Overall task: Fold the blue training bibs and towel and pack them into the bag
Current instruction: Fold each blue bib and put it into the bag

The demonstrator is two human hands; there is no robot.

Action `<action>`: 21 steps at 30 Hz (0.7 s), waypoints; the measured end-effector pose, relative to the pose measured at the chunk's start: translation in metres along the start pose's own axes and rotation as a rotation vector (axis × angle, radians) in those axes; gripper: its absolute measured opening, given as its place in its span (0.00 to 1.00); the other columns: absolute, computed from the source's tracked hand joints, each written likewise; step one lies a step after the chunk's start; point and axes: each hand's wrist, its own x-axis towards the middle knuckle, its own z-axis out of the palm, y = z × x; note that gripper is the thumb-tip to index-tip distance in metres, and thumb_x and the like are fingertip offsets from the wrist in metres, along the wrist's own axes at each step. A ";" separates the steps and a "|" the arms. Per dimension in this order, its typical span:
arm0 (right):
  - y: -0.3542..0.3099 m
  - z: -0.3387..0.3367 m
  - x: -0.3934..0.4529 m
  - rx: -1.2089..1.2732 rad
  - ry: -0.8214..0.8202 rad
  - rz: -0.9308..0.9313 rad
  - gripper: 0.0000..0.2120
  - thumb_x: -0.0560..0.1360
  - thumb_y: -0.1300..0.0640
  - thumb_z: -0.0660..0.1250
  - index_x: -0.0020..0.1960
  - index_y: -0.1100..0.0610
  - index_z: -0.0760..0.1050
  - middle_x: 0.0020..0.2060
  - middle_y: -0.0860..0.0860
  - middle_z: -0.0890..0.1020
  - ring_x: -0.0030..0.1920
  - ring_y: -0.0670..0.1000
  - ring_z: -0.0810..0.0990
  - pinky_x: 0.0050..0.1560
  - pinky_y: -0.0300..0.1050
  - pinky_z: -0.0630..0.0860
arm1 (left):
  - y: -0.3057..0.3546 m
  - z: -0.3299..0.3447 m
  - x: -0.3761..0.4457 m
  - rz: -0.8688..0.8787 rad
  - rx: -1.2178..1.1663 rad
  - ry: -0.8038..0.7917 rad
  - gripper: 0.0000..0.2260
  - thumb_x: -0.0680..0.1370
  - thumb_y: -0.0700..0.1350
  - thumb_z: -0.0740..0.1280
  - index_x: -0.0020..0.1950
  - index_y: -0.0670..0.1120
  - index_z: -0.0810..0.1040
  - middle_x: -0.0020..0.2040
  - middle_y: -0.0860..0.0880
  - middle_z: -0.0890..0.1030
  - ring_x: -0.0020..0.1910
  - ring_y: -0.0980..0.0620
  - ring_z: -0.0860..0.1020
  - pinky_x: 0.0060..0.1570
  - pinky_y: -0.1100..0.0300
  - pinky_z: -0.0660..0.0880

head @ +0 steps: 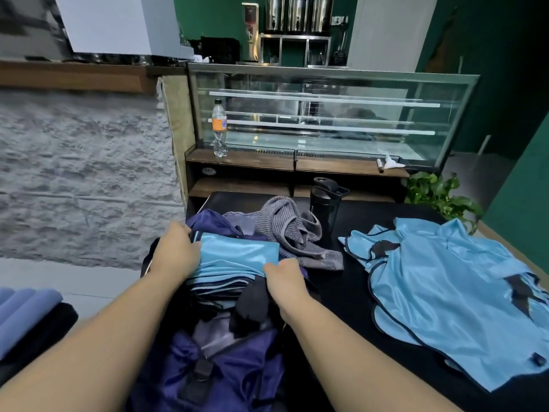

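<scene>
left hand [175, 251] and right hand [282, 275] each grip one end of the folded bib stack [237, 257], its long axis spanning left to right over the open purple bag [225, 370]. unfolded bibs [445, 292] lie right of it, nearer the right hand.

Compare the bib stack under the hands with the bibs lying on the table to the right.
The folded bibs form a compact, layered stack at the purple bag, held by the left hand and right hand; the loose bibs lie spread, unfolded and untouched on the black table. Both are shiny light blue with dark trim.
</scene>
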 end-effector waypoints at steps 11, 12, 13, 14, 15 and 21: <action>0.016 0.009 0.007 -0.456 -0.018 -0.294 0.25 0.74 0.55 0.66 0.68 0.54 0.62 0.68 0.54 0.64 0.68 0.55 0.63 0.67 0.48 0.63 | -0.008 0.034 -0.008 0.705 0.594 0.272 0.06 0.73 0.40 0.65 0.45 0.38 0.79 0.45 0.39 0.75 0.41 0.39 0.73 0.43 0.49 0.66; 0.018 0.009 0.005 -0.544 -0.009 -0.379 0.28 0.75 0.55 0.64 0.72 0.54 0.59 0.73 0.53 0.58 0.72 0.54 0.58 0.70 0.48 0.60 | -0.013 0.041 -0.014 0.768 0.598 0.221 0.13 0.76 0.45 0.60 0.47 0.38 0.80 0.47 0.39 0.77 0.43 0.39 0.75 0.46 0.50 0.67; 0.021 0.010 0.004 -0.618 -0.023 -0.459 0.29 0.77 0.55 0.62 0.75 0.54 0.56 0.76 0.52 0.53 0.75 0.54 0.53 0.73 0.49 0.56 | -0.017 0.047 -0.019 0.763 0.604 0.101 0.20 0.78 0.50 0.55 0.52 0.37 0.80 0.51 0.39 0.79 0.47 0.38 0.76 0.51 0.49 0.68; 0.022 0.011 0.004 -0.681 -0.064 -0.516 0.28 0.79 0.56 0.59 0.76 0.54 0.56 0.77 0.51 0.51 0.77 0.52 0.49 0.75 0.50 0.52 | -0.020 0.049 -0.024 0.679 0.629 -0.067 0.27 0.78 0.55 0.50 0.58 0.36 0.79 0.56 0.38 0.79 0.53 0.37 0.77 0.55 0.48 0.70; 0.025 0.013 0.005 -0.739 -0.120 -0.543 0.26 0.80 0.55 0.56 0.76 0.55 0.56 0.78 0.51 0.50 0.77 0.51 0.46 0.76 0.51 0.49 | -0.024 0.051 -0.026 0.593 0.678 -0.178 0.33 0.77 0.59 0.44 0.65 0.38 0.75 0.63 0.37 0.76 0.61 0.37 0.74 0.61 0.45 0.69; 0.035 0.019 0.011 -0.850 -0.416 -0.448 0.29 0.81 0.47 0.53 0.78 0.58 0.51 0.78 0.53 0.49 0.78 0.50 0.46 0.76 0.50 0.47 | -0.047 0.050 -0.027 0.330 0.708 -0.488 0.20 0.75 0.67 0.33 0.67 0.73 0.35 0.79 0.46 0.41 0.77 0.44 0.41 0.74 0.43 0.44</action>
